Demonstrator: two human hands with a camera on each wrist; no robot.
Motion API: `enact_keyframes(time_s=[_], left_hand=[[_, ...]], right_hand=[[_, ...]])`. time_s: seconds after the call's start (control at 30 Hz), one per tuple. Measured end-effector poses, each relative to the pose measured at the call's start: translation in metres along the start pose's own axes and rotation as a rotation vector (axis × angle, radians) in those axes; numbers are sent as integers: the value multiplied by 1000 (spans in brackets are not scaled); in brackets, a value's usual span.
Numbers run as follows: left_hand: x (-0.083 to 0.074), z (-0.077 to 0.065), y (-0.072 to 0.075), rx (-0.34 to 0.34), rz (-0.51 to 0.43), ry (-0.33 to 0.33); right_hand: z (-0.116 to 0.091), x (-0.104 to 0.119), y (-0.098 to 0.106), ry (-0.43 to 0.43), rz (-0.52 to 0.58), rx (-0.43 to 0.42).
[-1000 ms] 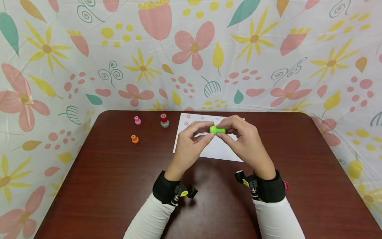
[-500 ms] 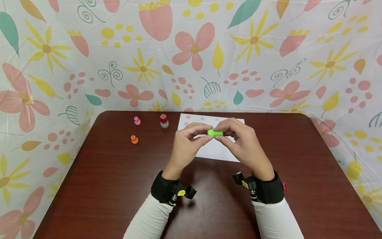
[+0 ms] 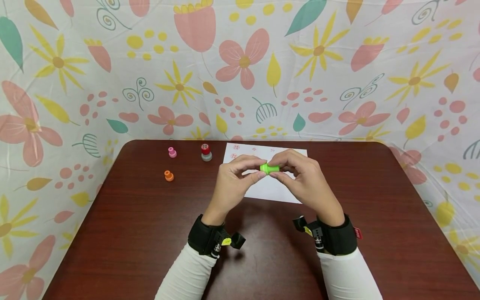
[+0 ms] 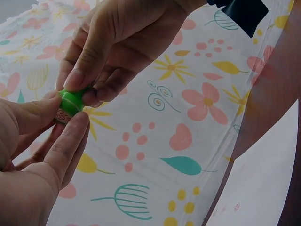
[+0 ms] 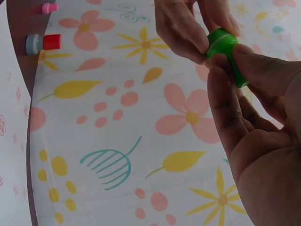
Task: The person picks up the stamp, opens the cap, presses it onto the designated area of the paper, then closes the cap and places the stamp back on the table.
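Observation:
A small bright green stamp (image 3: 271, 168) is held above the white paper (image 3: 275, 191). My left hand (image 3: 234, 179) pinches its wider end between thumb and fingers, and my right hand (image 3: 301, 175) pinches the narrower handle end. In the left wrist view the stamp (image 4: 72, 101) shows a pale end with reddish marks, partly covered by the left fingers. From the right wrist view the green body (image 5: 223, 44) spans both hands' fingertips. Red printed marks (image 3: 236, 147) run along the paper's upper left; the hands hide part of the sheet.
To the left on the dark wooden table (image 3: 150, 233) stand a pink stamp (image 3: 172, 152), an orange stamp (image 3: 169, 176) and a red stamp with a grey base (image 3: 206, 152). A flower-patterned cloth (image 3: 240, 108) hangs behind the table's back edge.
Both hands have shifted slightly left and toward me, carrying the green stamp along. The grip of both hands on it continues. The other stamps and the paper stay put.

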State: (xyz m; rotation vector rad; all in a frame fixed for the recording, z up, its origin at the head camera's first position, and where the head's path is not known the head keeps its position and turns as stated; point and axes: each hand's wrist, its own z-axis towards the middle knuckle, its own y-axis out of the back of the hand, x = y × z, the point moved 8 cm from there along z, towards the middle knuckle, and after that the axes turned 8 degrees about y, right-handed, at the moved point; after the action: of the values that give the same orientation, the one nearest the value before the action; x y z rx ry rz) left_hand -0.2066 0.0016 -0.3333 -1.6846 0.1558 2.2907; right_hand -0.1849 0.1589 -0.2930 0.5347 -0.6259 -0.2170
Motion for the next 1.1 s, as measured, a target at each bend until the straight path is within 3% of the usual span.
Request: enact_keyframes(time_s=[0.37, 0.7, 1.1], left_hand=[[-1, -1, 2, -78, -22, -16], [-3, -1, 5, -56, -34, -32], [-12, -2, 21, -106, 10, -68]], right_hand=[[0, 4, 1, 38, -54, -56], [0, 3, 7, 25, -65, -60], [-6, -10, 28, 35, -262, -90]])
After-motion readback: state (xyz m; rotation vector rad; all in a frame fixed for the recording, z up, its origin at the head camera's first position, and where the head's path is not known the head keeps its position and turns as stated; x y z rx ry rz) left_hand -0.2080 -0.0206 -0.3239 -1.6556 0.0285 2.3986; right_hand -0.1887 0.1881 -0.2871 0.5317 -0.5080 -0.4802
